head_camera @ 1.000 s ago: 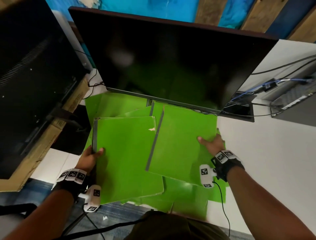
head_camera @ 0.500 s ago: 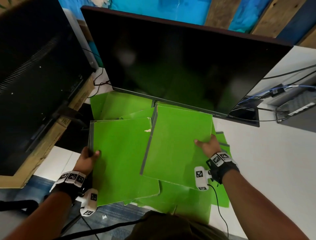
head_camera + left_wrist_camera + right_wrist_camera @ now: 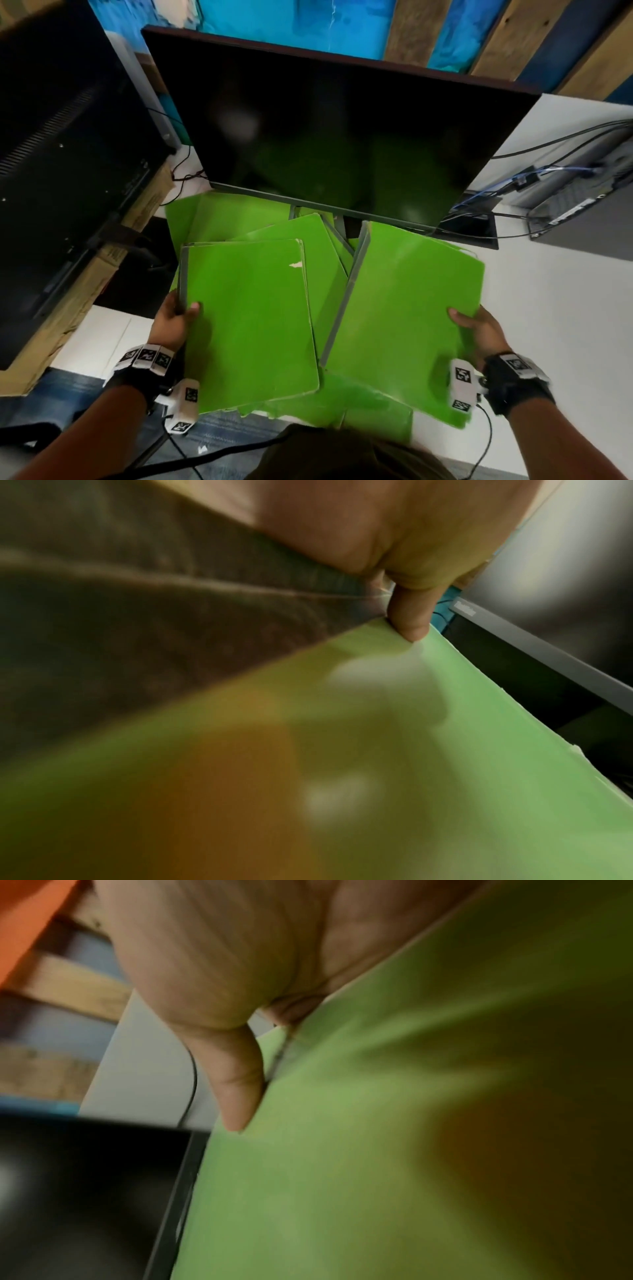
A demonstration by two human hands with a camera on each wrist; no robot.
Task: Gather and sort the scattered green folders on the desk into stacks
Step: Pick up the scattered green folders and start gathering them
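The left hand [image 3: 173, 318] grasps the left folder [image 3: 246, 318] at its grey spine edge, thumb on top of the cover; the left wrist view shows that thumb [image 3: 411, 615] pressed on the green corner. The right hand [image 3: 478, 330] grasps the right folder [image 3: 407, 301] at its right edge, thumb on top, fingers probably underneath, though they are hidden. The two folders lie side by side, the left one's right edge over the other's spine. Both rest over more loose folders [image 3: 239, 216] spread on the white desk [image 3: 548, 308], which reach under the dark monitor [image 3: 335, 137]. Cables [image 3: 548, 144] run along the desk's right side.
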